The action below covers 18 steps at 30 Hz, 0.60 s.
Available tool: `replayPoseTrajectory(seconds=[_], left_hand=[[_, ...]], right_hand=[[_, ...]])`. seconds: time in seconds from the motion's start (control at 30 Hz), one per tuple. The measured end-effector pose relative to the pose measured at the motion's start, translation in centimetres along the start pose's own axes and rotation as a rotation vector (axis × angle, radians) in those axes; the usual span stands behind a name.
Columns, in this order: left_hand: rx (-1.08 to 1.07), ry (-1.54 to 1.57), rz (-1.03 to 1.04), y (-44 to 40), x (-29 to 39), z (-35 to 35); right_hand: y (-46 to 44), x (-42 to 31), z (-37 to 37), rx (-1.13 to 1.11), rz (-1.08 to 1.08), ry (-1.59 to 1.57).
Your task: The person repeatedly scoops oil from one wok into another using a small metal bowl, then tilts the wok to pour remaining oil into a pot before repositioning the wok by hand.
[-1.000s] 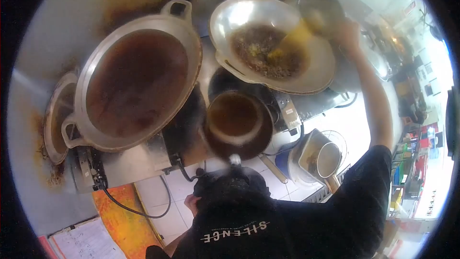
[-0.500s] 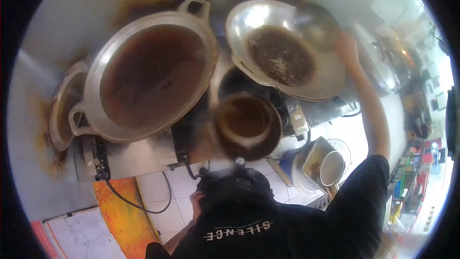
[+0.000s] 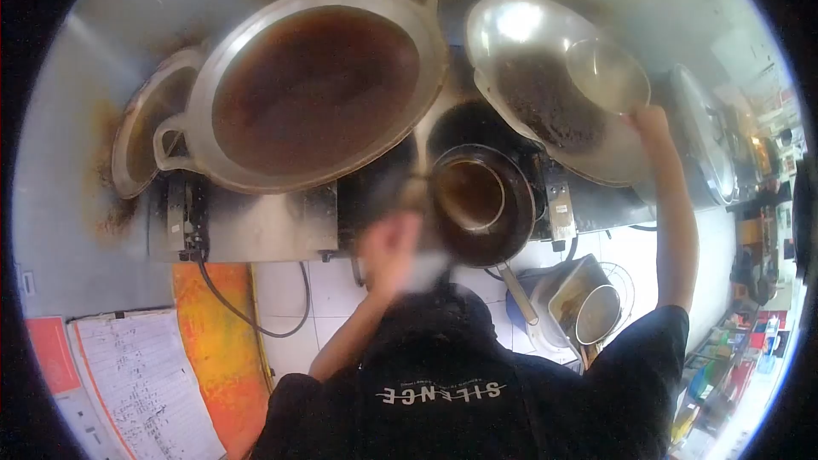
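Observation:
My right hand [image 3: 652,122] is closed at the rim end of a round, pale strainer [image 3: 607,75], which is over the right side of a large metal wok [image 3: 509,24]. Dark brown liquid with bits in it lies in the wok. My left hand [image 3: 392,247], smeared by motion, is just left of a saucepan [image 3: 497,249]. Its fingers are too blurred to read. Inside the saucepan sits a round vessel or ladle bowl [image 3: 470,196] with brown contents; a thin blurred handle seems to point left from it.
Left of the saucepan is a big two-handled pan [image 3: 201,132] of dark brown liquid, with a smaller pan [image 3: 123,162] beyond it. A square container [image 3: 562,290] holding a small pot [image 3: 598,315] stands low at right. Written sheets [image 3: 136,383] lie at lower left.
My left hand has come up from beside the head toward the saucepan. My right hand still has the strainer over the wok, now less blurred. The whole view has shifted.

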State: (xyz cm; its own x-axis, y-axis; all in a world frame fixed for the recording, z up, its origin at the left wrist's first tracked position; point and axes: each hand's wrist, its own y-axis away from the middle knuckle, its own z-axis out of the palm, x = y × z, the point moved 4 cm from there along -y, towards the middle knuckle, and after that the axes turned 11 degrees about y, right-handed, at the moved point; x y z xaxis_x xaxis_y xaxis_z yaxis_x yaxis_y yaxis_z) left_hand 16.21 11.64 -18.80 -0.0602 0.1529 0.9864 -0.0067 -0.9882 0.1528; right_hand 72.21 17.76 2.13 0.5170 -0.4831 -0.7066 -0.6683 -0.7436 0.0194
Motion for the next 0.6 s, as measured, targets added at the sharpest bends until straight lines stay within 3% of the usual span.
replayPoseTrajectory(seconds=[0.23,0.3,0.43,0.5,0.6], left_hand=[[0.029,-0.095,-0.115,-5.1,-3.5,0.3],[0.016,-0.2,-0.11,-8.2,-4.4,0.2],[-0.079,-0.418,0.004,-13.4,-0.4,1.8],[-0.066,-0.186,-0.168,-14.8,1.6,2.7],[-0.094,0.011,-0.09,-19.0,-2.2,2.7]], right_hand=[[1.1,2.5,-1.1,-0.005,0.025,-0.073],[1.2,2.5,-1.1,-0.049,-0.031,0.033],[3.9,0.1,-0.3,0.026,-0.002,-0.078],[4.3,-0.3,0.3,0.025,-0.028,-0.177],[3.8,0.0,1.3,-0.002,0.041,-0.11]])
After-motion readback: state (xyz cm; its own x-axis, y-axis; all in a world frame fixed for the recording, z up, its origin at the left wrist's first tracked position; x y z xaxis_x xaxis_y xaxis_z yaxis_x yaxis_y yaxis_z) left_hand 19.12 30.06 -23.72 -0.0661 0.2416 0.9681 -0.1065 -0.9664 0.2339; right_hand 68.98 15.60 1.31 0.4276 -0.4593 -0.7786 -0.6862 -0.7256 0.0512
